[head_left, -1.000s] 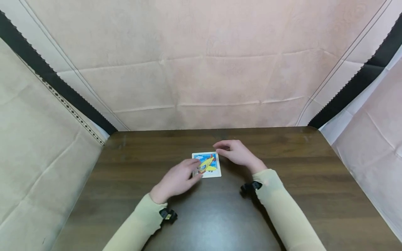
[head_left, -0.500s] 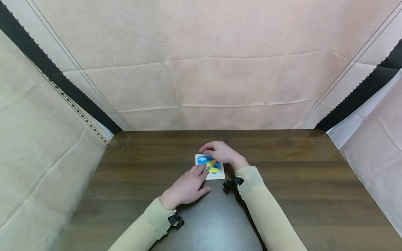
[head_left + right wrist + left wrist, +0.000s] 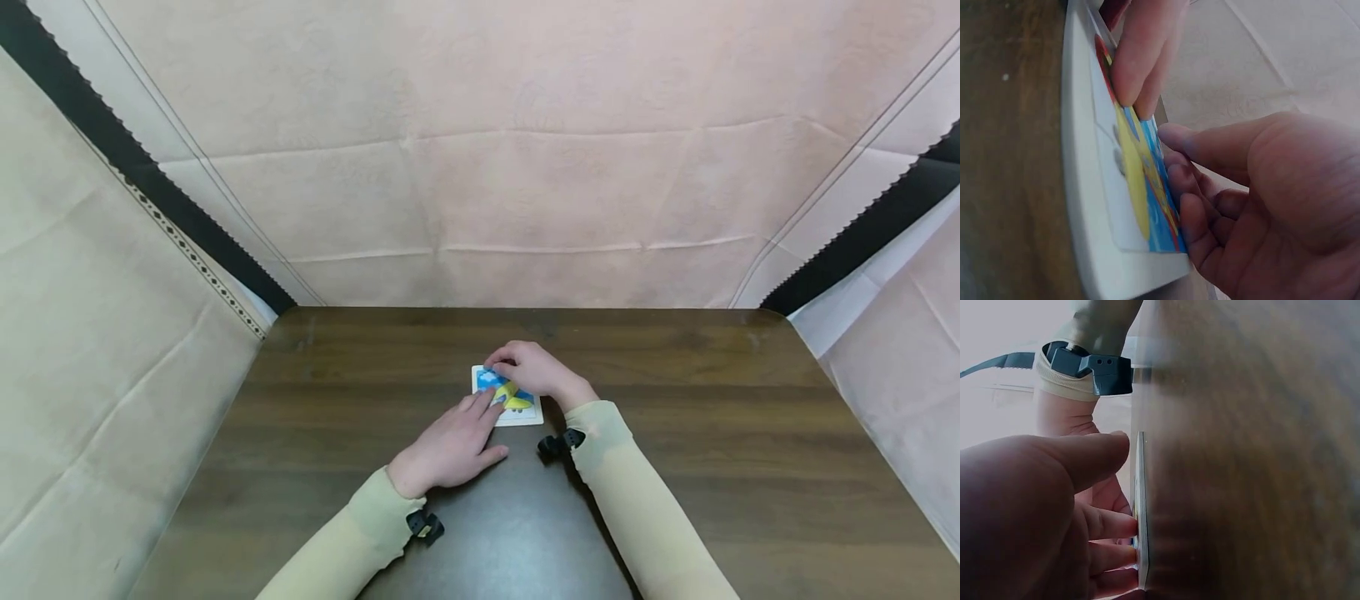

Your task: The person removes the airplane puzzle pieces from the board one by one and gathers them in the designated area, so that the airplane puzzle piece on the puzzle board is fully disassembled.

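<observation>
A small square puzzle board [image 3: 522, 419] lies on the wooden table, its white border framing a yellow aeroplane on blue sky. Thin seams run through the picture in the right wrist view. My left hand [image 3: 452, 443] reaches in from the near left, its fairly straight fingertips pressing on the picture and its thumb out to the side. From the far right, my right hand [image 3: 534, 368] bends over the far side of the board, thumb and curled fingers pinching at the edge. The right hand covers part of the aeroplane.
The brown table [image 3: 675, 433] extends around the board on all sides. Pale fabric panels [image 3: 525, 192] rise behind it and at both sides, with black strips at the corners. Each sleeved wrist carries a small black camera [image 3: 425, 527].
My right hand has come left from beside the board onto its far edge, its fingers curling. The left hand has slid slightly right, fingertips still on the picture.
</observation>
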{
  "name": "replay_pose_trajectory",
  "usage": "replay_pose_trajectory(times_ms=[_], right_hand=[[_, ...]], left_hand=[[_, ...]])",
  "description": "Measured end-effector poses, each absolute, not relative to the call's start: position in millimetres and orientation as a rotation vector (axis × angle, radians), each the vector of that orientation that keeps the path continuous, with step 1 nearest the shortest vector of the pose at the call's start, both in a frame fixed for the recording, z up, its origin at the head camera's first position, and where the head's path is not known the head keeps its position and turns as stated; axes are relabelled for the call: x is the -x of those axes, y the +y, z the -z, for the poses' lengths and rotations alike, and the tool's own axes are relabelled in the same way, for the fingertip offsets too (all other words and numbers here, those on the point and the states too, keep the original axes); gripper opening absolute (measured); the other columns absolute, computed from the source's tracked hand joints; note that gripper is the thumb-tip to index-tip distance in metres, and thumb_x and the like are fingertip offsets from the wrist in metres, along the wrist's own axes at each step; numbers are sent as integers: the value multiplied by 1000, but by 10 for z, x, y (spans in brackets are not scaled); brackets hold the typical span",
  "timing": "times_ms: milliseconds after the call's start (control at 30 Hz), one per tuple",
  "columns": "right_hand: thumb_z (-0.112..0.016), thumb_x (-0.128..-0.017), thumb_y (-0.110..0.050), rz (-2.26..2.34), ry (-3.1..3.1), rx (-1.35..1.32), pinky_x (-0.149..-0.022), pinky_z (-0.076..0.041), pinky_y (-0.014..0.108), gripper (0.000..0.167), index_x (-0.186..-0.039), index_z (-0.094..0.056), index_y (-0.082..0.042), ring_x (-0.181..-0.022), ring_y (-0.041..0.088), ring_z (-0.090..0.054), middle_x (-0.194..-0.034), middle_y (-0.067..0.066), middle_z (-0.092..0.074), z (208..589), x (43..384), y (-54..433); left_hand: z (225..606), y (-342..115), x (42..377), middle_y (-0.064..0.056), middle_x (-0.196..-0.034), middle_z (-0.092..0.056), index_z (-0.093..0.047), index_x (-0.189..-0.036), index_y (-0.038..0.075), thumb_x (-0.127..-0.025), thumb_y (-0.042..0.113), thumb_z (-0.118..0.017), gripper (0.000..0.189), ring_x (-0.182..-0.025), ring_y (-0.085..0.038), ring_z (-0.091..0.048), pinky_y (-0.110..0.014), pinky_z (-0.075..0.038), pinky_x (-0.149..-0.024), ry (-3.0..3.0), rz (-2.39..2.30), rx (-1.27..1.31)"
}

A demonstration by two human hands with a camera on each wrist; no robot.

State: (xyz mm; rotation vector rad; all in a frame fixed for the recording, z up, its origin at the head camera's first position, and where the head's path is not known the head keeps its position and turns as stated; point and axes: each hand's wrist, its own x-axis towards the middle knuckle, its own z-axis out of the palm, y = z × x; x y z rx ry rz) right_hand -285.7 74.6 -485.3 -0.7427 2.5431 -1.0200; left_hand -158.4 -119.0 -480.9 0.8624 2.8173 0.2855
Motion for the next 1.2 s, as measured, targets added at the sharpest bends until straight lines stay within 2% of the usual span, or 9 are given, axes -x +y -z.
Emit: replay_pose_trajectory(times_ms=[333,567,867,1200], right_hand=[[-62,-110,-25,971,2594,766,-103,-51,46,24,-126,-79,-17,-112,22,-62,-127,4,-68,4869,2842,736],[-62,-111,-22,938,2620,774,-102,-53,44,23,-125,-78,-15,-108,21,-62,-123,4,-68,4854,2820,696],[-60,-112,-19,921,2628,770,-101,-52,45,18,-113,-77,-16,-105,23,-61,-120,6,-64,4831,2781,648],[-66,-108,-20,955,2622,759,-97,-55,42,17,-119,-76,-13,-102,22,-61,-115,5,-65,4828,2773,646]], left_hand=[[4814,-1178,1569,-17,-177,-18,-32,-168,4,-108,58,-55,84,-163,-33,-20,-48,-29,-127,2775,-258,-838],[4818,-1178,1582,-16,-178,-16,-31,-168,5,-108,59,-53,84,-163,-32,-18,-50,-29,-127,2764,-262,-830],[4815,-1186,1581,-17,-178,-15,-30,-169,5,-109,59,-53,84,-163,-31,-17,-49,-27,-127,2762,-256,-839],[4801,-1189,1571,-17,-178,-15,-29,-169,5,-109,59,-52,84,-163,-31,-16,-49,-26,-128,2754,-258,-830]])
